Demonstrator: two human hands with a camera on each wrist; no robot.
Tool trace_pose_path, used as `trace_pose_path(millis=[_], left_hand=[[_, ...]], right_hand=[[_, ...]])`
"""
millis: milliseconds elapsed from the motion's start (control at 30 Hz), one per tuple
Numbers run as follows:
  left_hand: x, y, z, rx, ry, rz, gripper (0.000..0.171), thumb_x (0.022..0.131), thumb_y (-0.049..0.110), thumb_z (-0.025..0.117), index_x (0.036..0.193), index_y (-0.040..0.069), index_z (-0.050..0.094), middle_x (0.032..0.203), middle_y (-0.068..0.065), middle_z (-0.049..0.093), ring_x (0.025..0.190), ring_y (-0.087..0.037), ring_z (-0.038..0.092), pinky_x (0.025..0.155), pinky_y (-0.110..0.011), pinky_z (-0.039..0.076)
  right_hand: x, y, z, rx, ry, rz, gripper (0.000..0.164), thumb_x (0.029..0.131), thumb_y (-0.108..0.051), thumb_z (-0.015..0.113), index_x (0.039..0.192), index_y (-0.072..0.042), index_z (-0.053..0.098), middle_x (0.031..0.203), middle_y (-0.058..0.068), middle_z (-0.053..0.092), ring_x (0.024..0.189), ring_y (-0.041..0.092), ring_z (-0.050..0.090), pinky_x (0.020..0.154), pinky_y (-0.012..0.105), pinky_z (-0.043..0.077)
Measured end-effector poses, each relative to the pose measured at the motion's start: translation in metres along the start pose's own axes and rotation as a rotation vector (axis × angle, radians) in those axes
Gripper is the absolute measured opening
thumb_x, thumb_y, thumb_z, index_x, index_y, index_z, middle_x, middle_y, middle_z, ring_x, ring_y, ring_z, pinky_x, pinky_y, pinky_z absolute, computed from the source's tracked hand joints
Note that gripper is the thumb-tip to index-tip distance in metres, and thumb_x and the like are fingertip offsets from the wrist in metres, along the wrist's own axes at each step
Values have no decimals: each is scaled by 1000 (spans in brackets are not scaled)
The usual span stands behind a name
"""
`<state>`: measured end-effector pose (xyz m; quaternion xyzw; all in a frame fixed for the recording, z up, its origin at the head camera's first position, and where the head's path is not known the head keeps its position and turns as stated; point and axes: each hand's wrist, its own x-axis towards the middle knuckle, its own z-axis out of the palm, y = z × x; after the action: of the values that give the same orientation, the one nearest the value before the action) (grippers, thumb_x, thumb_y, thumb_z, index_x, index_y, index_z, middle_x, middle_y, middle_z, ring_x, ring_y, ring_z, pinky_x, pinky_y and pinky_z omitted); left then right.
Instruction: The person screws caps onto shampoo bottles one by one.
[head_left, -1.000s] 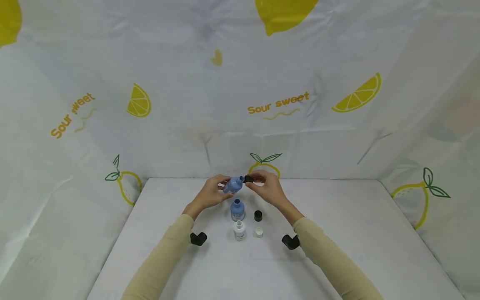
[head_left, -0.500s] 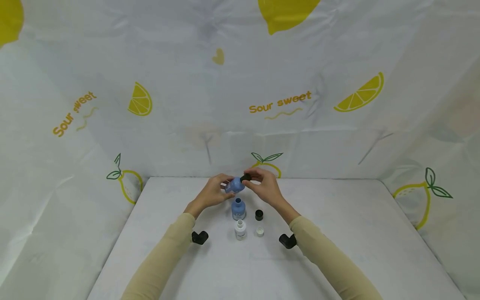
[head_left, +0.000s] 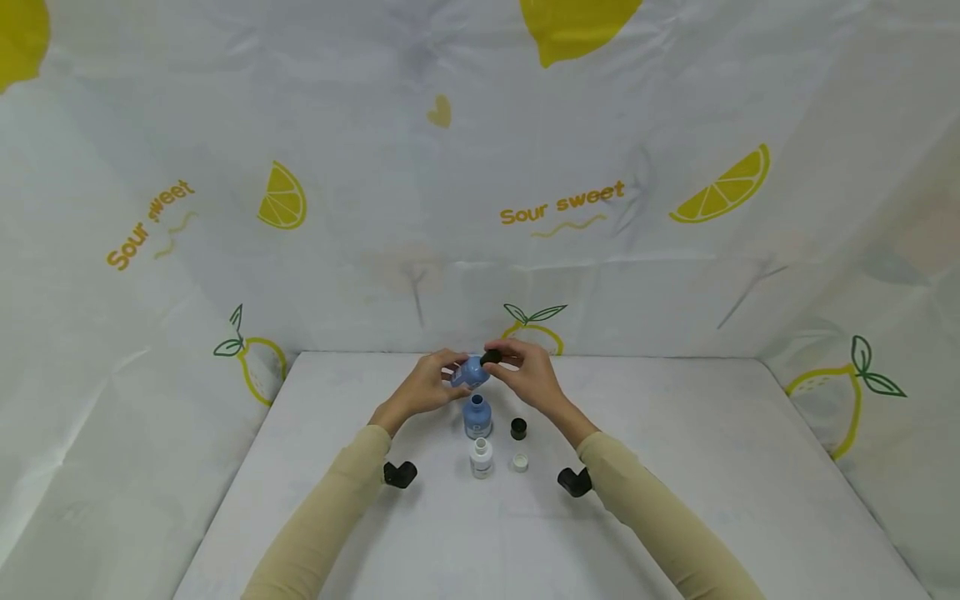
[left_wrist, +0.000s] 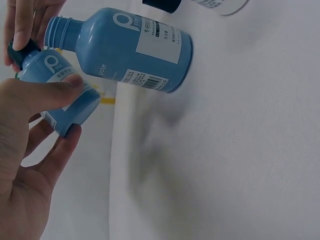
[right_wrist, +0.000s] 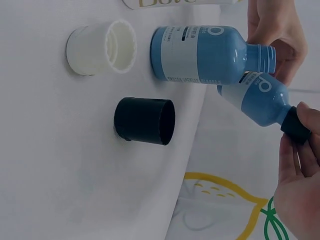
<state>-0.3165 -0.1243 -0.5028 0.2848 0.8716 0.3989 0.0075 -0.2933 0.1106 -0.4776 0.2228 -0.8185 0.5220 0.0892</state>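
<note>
Your left hand [head_left: 422, 386] holds a blue bottle [head_left: 470, 372] by its body, thumb across the label and fingers curled round the other side. The bottle is raised off the desk [head_left: 480, 542], tilted with its neck toward your right hand [head_left: 531, 372]. That hand pinches a black cap [right_wrist: 295, 126] between thumb and fingers, and the cap sits over the bottle's mouth; how tightly it is seated, you cannot tell. Both hands are closed just as far as their grips need.

Below the held bottle in the head view, a second blue bottle [head_left: 477, 420] stands upright, its threaded mouth open. Nearer you stands a white bottle [head_left: 482, 461], also open. To their right, a loose black cap [head_left: 518, 429] and a white cap [head_left: 521, 462] rest with their open ends up.
</note>
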Motion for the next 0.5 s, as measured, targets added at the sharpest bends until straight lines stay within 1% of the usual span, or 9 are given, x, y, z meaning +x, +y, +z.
trace_pose_path(millis=[133, 233, 367, 500], left_hand=[[0, -1, 0, -6, -6, -2, 60, 90, 4, 87, 144, -7, 63, 135, -22, 70, 122, -36, 73, 101, -38, 67], [0, -1, -1, 0, -4, -2, 60, 90, 4, 87, 144, -8, 63, 134, -22, 71, 121, -36, 73, 101, -38, 67], [1, -1, -1, 7, -2, 1, 60, 90, 4, 87, 144, -7, 63, 134, -22, 71, 121, -35, 73, 101, -37, 67], [1, -1, -1, 5, 0, 17, 60, 90, 4, 87, 144, -7, 63, 134, -22, 71, 121, -35, 74, 100, -37, 67]], right_hand=[[0, 1, 0, 37, -11, 24, 38, 95, -2, 81, 131, 6, 72, 129, 24, 76, 121, 39, 75, 108, 38, 63], [1, 1, 0, 30, -11, 31, 37, 95, -3, 81, 131, 4, 73, 129, 23, 76, 122, 38, 75, 108, 37, 63], [2, 2, 1, 19, -5, 39, 38, 95, -6, 82, 130, 5, 72, 128, 22, 76, 122, 38, 75, 107, 38, 63], [3, 4, 1, 13, 23, 60, 41, 93, -12, 86, 128, 4, 73, 126, 21, 77, 119, 38, 77, 103, 38, 66]])
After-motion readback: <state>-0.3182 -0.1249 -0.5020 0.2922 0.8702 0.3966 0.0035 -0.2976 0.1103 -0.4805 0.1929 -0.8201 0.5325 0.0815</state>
